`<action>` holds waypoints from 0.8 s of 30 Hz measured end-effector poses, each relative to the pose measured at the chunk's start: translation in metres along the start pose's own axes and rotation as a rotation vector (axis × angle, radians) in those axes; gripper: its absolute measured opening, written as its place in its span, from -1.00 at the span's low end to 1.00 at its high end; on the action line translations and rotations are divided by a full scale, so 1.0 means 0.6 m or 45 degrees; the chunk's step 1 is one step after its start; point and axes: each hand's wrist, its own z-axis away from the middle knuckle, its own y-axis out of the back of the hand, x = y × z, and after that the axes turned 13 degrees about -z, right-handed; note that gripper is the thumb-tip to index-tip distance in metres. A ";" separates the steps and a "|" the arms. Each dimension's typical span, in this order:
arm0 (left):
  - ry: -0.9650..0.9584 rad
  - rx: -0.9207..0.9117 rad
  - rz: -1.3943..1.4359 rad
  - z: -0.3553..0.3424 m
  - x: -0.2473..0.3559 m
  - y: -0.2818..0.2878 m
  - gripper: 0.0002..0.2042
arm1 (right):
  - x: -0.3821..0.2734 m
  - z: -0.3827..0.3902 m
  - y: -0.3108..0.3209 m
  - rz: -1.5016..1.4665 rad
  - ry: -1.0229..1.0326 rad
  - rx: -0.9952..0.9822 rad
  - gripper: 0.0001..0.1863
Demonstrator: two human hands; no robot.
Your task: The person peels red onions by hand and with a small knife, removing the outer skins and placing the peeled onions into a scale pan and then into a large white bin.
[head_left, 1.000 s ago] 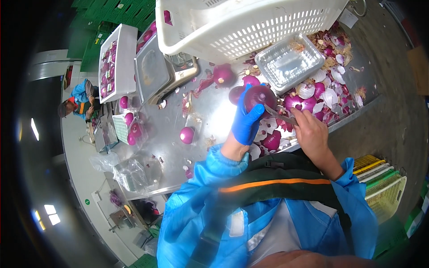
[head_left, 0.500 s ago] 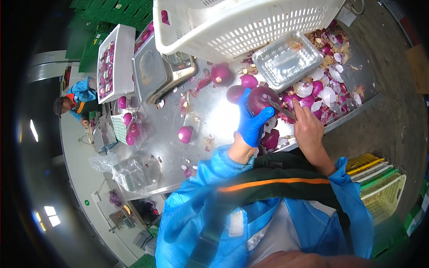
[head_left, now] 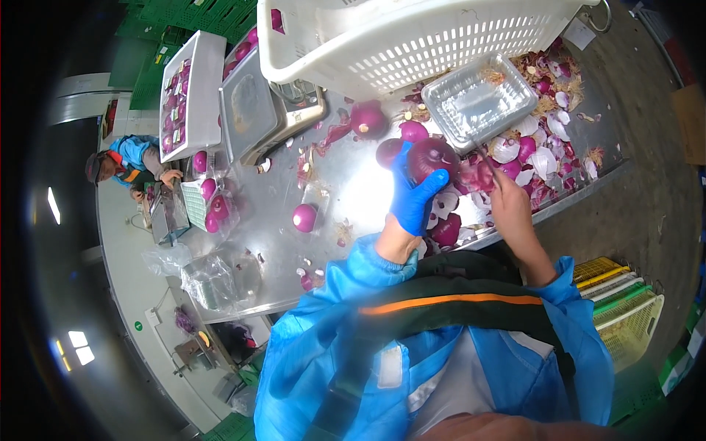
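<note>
My left hand (head_left: 413,198), in a blue glove, is closed around a red onion (head_left: 432,157) held above the steel table (head_left: 346,191). My bare right hand (head_left: 509,209) grips a knife (head_left: 485,159) whose thin blade reaches up beside the onion. Loose purple and white onion skins (head_left: 540,158) lie under and to the right of both hands. A clear plastic tray (head_left: 479,101) sits just beyond the onion.
A large white slotted basket (head_left: 412,37) stands at the far edge. Peeled onions (head_left: 304,217) lie scattered on the table. A metal scale (head_left: 268,110) and a white tray of onions (head_left: 190,92) are at left, where another person (head_left: 129,165) works. Stacked crates (head_left: 625,312) sit lower right.
My left hand has turned the onion and lifted it slightly; my right hand with the knife has shifted a little beside it.
</note>
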 end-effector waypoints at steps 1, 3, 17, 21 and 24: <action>-0.111 0.047 -0.088 -0.004 0.003 -0.002 -0.49 | -0.009 0.004 0.002 0.001 -0.001 -0.002 -0.66; -0.093 0.031 -0.053 -0.008 0.007 0.009 -0.46 | -0.032 0.012 0.007 0.204 0.351 0.016 -0.61; -0.151 -0.009 -0.188 0.001 0.027 -0.004 -0.42 | -0.009 0.004 0.009 0.521 0.544 0.103 -0.38; -0.112 -0.018 -0.217 0.007 0.037 -0.011 -0.42 | -0.007 -0.001 -0.007 0.486 0.463 0.159 -0.42; 0.020 0.078 -0.234 0.024 0.023 -0.020 -0.43 | 0.021 -0.026 -0.011 0.246 0.272 0.246 -0.50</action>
